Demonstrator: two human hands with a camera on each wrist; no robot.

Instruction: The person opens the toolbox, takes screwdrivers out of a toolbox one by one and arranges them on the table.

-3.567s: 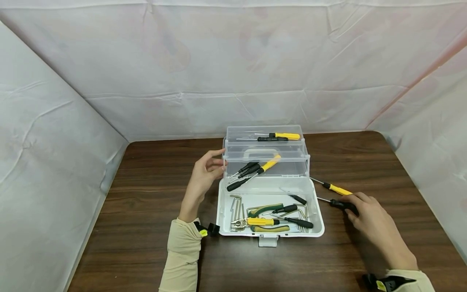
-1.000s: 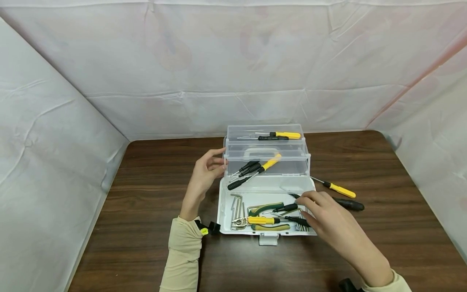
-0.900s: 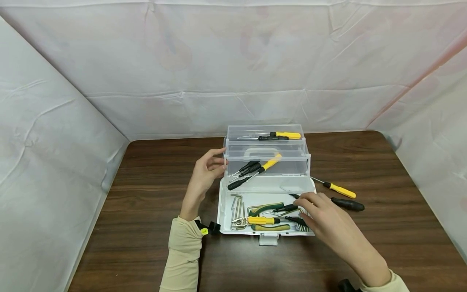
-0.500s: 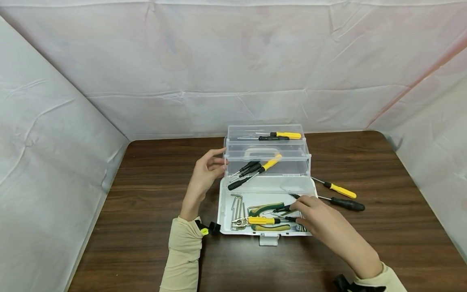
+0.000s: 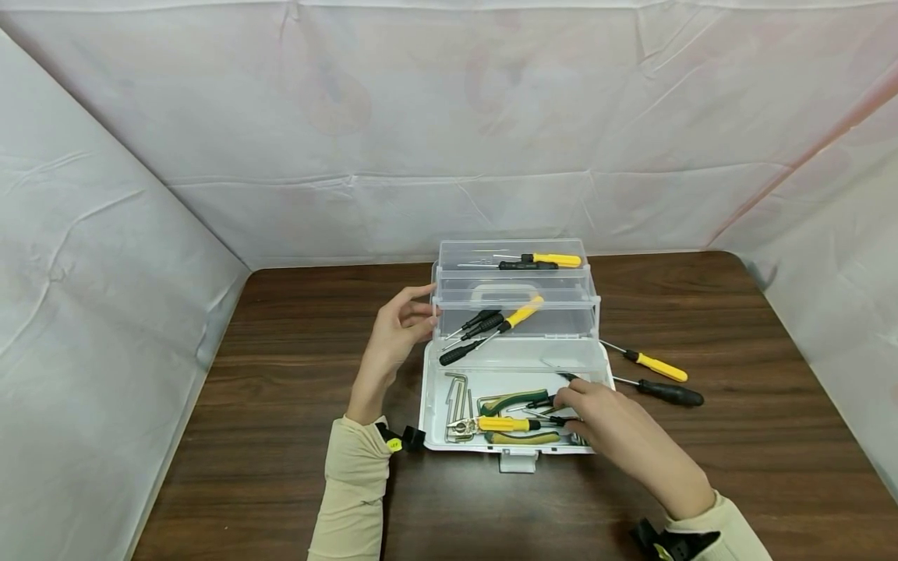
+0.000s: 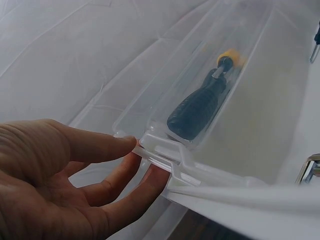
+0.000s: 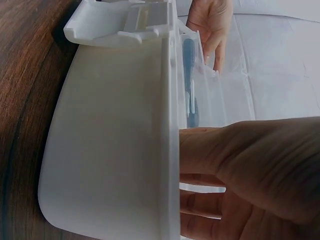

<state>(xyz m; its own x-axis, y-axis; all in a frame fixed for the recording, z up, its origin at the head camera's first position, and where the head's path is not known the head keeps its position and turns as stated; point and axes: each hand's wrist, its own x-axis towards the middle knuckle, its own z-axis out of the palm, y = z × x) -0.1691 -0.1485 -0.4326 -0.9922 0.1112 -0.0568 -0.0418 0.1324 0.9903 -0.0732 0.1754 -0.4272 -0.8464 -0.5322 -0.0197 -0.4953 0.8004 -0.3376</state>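
Note:
My left hand (image 5: 394,335) pinches the side of the clear plastic tray (image 6: 155,155) of a toolbox, thumb on top, fingers beneath. The toolbox (image 5: 429,389) is white, with its tiered trays raised behind it. My right hand (image 5: 606,421) reaches over the right wall into the bottom of the box, among black-handled screwdrivers (image 5: 557,421); the box wall (image 7: 110,135) hides its fingertips in the right wrist view, so a grip cannot be made out. Near its fingers lie pliers with green handles (image 5: 515,399) and yellow-handled pliers (image 5: 503,424).
Right of the box, a yellow screwdriver (image 5: 659,365) and a black screwdriver (image 5: 669,392) lie on the wooden table (image 5: 281,374). Hex keys (image 5: 457,397) fill the box's left end. More screwdrivers (image 5: 484,323) sit in the trays. White cloth walls (image 5: 421,140) stand behind and at both sides.
My right hand has left the black screwdriver on the table at right and moved left into the box, its fingers lowering among the tools. The left hand stays at the tray.

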